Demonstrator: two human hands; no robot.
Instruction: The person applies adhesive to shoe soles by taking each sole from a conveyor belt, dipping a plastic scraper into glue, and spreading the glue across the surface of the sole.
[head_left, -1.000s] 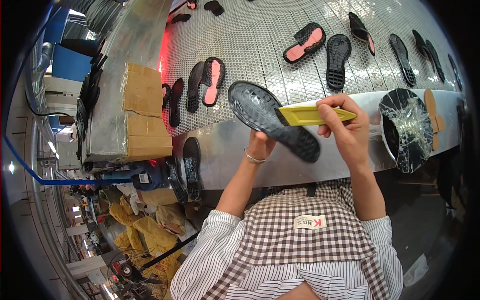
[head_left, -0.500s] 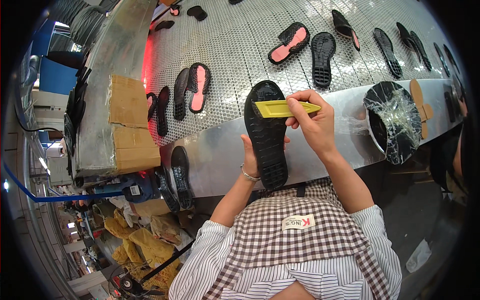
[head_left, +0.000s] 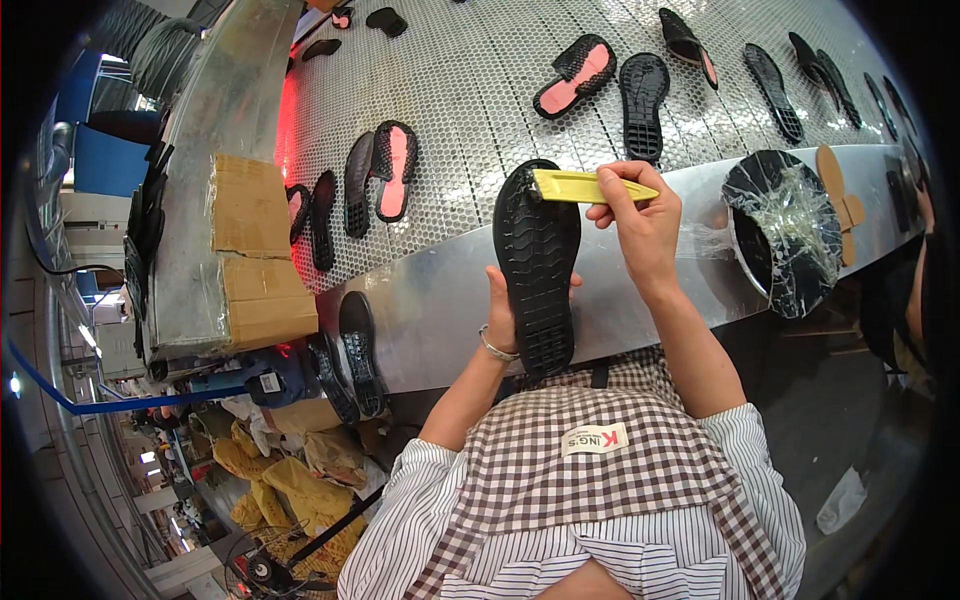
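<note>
A black shoe sole [head_left: 540,270] stands tilted up in front of me, grooved along its middle and with a grid of square pockets at the near end. My left hand [head_left: 503,312] grips it from behind, thumb at the left edge and a fingertip showing at the right. In my right hand [head_left: 640,215], pinched between thumb and fingers, is a yellow-handled brush [head_left: 572,187]. Its dark tip is at the upper part of the sole, where the surface looks wet and glossy.
A perforated conveyor belt [head_left: 470,90] carries several black soles and pink-lined slipper uppers [head_left: 394,170]. On the metal ledge [head_left: 430,300] are a plastic-wrapped round pot [head_left: 785,235], a tan insole shape [head_left: 830,180] and two soles [head_left: 358,350]. A cardboard sheet [head_left: 262,260] stands left.
My right hand has moved the brush up and to the right over the sole's upper part. The left hand keeps the sole in nearly the same place.
</note>
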